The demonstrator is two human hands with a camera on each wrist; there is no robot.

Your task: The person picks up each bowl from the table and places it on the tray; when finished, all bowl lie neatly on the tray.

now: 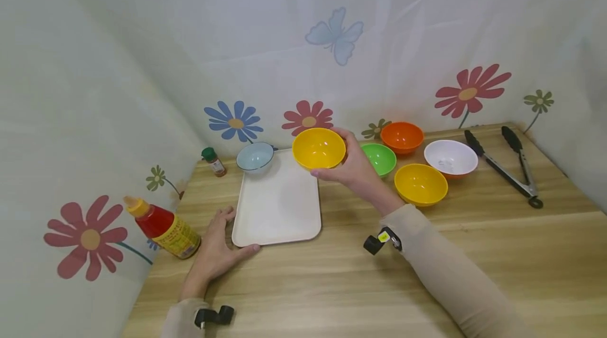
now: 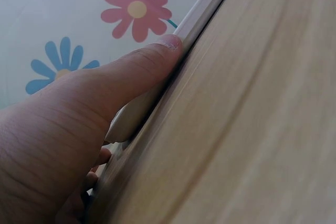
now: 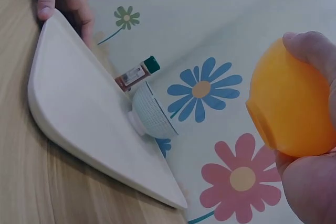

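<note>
In my right hand [image 1: 348, 161] is a yellow bowl [image 1: 319, 149], upright and raised above the back right part of a white tray [image 1: 280, 206]. Its thumb and fingers grip the bowl's side; the right wrist view shows the bowl's outer wall [image 3: 294, 103]. My left hand [image 1: 220, 248] holds the tray's near left corner, thumb [image 2: 152, 59] along the front edge and fingers at the left side. A light blue bowl [image 1: 255, 157] with a dark rim rests at the tray's back left corner.
Right of the tray sit a green bowl [image 1: 381, 158], an orange bowl [image 1: 402, 137], another yellow bowl [image 1: 421, 185] and a white bowl [image 1: 450, 157]. Black-tipped tongs [image 1: 507, 172] lie farther right. A red sauce bottle [image 1: 166, 230] and a green-capped spice jar [image 1: 214, 162] stand left.
</note>
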